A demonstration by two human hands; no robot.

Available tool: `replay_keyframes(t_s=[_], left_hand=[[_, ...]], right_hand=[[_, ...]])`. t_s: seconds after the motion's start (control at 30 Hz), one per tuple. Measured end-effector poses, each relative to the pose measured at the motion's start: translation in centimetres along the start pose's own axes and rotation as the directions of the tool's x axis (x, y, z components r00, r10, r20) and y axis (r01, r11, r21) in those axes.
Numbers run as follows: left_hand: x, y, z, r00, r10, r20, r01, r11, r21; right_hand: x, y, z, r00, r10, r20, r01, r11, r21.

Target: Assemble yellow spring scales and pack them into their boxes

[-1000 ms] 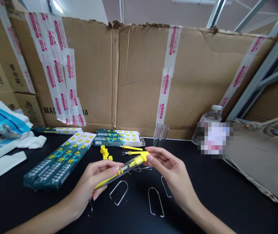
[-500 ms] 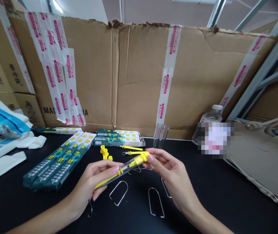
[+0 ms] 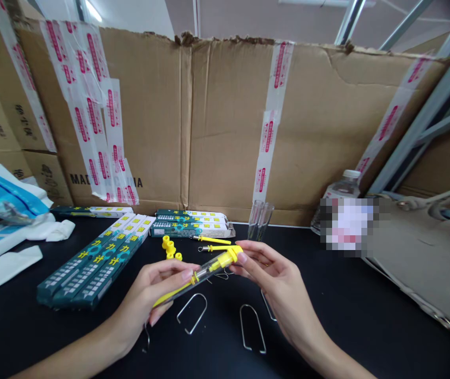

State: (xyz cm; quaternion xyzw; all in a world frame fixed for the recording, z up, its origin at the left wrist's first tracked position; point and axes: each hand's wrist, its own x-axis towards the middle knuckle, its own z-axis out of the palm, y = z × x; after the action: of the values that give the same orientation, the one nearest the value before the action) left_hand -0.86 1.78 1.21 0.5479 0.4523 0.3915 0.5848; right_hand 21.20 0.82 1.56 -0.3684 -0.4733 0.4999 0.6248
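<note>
- The left hand (image 3: 149, 285) is gripping the tube (image 3: 206, 270) by its near end, thumb on top.
- Over the table (image 3: 367, 305), the tube is slanting away and rightward, its long axis running from hand to hand.
- The right hand (image 3: 278, 276), nearer the cap (image 3: 227, 257), is pinching it at the tube's far end.
- How deep the cap is sitting seems unclear.

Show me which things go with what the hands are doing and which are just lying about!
Probably part of the job:
held tube with its yellow end piece
yellow rods
small yellow pieces
bent wires
other clear tubes
green-and-white boxes

Probably just lying about:
bottle
pale bag
blue packet
</note>
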Motion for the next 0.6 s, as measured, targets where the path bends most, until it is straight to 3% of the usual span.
replay_keyframes(t_s=[0.6], left_hand=[[-0.19, 0.15, 0.05, 1.000, -0.007, -0.002, 0.007, 1.000, -0.004]], right_hand=[[0.05, 0.15, -0.17, 1.000, 0.001, 0.010, -0.002, 0.998, 0.067]])
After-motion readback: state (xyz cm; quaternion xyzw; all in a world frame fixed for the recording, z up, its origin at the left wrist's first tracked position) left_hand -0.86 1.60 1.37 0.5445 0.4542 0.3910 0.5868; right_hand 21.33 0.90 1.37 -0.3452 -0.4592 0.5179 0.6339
